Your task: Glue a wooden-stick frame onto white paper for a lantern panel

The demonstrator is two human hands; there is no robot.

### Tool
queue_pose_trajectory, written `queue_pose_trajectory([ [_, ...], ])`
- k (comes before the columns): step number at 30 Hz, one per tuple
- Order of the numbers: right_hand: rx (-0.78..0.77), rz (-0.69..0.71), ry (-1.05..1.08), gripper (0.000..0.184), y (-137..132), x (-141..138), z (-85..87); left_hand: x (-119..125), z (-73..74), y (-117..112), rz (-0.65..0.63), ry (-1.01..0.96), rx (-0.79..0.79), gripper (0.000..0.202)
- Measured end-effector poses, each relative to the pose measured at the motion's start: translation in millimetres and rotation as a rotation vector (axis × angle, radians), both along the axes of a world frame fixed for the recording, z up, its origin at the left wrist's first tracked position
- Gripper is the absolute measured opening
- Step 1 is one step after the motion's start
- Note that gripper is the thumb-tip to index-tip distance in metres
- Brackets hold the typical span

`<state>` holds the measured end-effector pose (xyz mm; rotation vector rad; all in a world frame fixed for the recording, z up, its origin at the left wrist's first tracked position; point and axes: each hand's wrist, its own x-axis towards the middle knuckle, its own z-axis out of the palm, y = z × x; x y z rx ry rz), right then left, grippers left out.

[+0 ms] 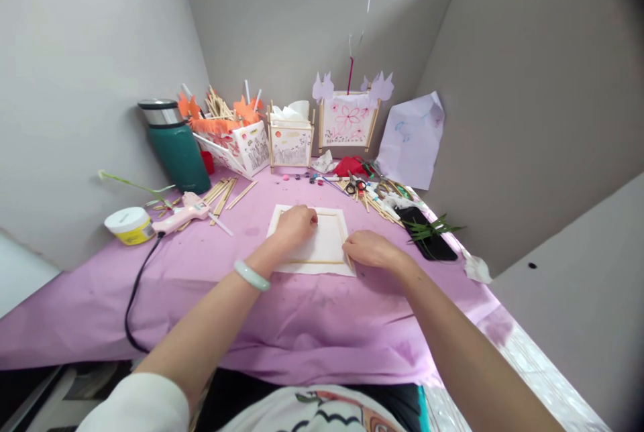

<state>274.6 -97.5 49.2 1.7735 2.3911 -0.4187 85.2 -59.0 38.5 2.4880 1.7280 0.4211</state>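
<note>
A white sheet of paper lies on the purple-covered table, with thin wooden sticks laid along its edges as a rectangle. My left hand rests over the sheet's left part with its fingers curled; what they hold, if anything, is hidden. At the sheet's right edge, my right hand pinches the lower end of the right wooden stick. The bottom stick runs across the paper near its front edge, between my hands. My left forearm partly covers the sheet's left side.
Left stand a pink glue gun, a white tub and a green bottle. Behind are decorated paper boxes and a hanging lantern. Scissors, loose sticks and a black phone lie right.
</note>
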Motion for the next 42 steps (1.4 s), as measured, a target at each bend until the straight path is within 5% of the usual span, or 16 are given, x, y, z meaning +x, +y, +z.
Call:
queue_pose_trajectory([
  [9, -0.009, 0.003, -0.013, 0.040, 1, -3, 1.9, -12, -3.0, -44, -0.289, -0.164, -0.080, 0.019],
  [42, -0.030, -0.047, -0.053, 0.042, 10, -13, 2.5, -18, -17.0, -51, -0.343, -0.336, -0.132, 0.007],
])
